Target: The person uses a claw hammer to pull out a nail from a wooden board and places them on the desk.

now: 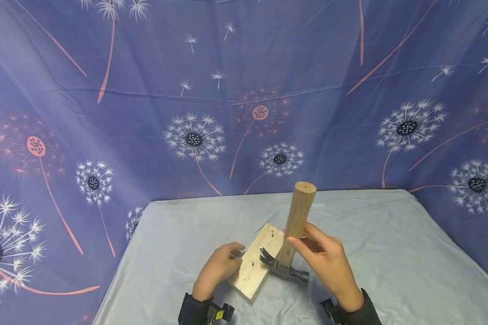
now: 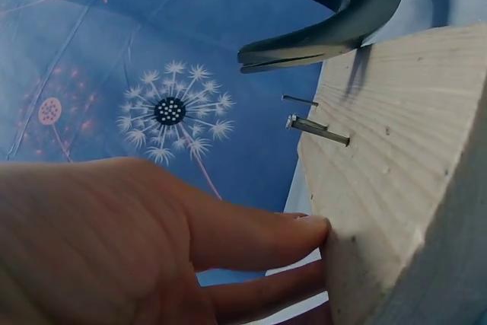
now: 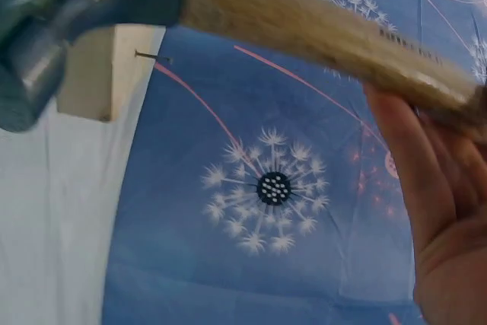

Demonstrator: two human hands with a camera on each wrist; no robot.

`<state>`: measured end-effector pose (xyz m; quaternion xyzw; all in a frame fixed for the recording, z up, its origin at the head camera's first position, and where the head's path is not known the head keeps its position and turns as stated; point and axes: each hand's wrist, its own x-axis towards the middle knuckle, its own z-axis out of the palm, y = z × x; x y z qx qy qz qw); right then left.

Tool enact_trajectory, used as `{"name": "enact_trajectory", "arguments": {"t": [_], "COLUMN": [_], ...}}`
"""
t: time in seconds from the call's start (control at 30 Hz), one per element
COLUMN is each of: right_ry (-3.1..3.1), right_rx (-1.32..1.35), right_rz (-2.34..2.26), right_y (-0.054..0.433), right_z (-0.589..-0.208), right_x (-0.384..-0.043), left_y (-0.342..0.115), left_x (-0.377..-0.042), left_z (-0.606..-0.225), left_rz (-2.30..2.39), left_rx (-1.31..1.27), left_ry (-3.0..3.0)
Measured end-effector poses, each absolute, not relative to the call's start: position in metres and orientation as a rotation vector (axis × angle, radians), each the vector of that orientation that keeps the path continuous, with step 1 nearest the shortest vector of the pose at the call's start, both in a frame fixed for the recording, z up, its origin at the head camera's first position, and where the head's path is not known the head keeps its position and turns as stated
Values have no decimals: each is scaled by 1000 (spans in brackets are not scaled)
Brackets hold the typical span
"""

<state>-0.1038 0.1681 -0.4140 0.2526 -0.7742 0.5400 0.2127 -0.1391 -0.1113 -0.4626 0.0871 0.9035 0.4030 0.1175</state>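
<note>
A claw hammer (image 1: 296,212) is held head down with its wooden handle pointing up. The thumb and fingers of my right hand (image 1: 329,259) pinch the handle, as the right wrist view also shows. The dark metal head (image 1: 282,268) overlaps the right side of a pale wooden board (image 1: 246,277), claw toward the left. Nails stick up from the board, a near nail (image 1: 252,263) and a far nail (image 1: 272,233). My left hand (image 1: 219,268) has its fingertips at the board's left edge, fingers fairly straight in the left wrist view. The claw (image 2: 304,51) hangs close to the nails there.
Light grey-blue cloth (image 1: 179,225) covers the table under the board. Behind it hangs a blue-purple curtain (image 1: 329,122) printed with dandelions. Dark bands with small devices (image 1: 217,311) are worn on both wrists.
</note>
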Motion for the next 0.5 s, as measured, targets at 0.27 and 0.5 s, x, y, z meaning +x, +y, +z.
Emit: {"name": "enact_trajectory", "arguments": {"t": [0.27, 0.5], "right_ry": [-2259, -2366], "right_rx": [954, 987], "right_rz": [1362, 1273], "right_y": [147, 132], "right_z": [-398, -389], "right_x": [-114, -125], "left_y": [-119, -123], "left_x": [-141, -144], "left_z": [-464, -467], "left_rz": [1200, 1251], "left_rx": [301, 274], "left_ry": [2597, 2551]}}
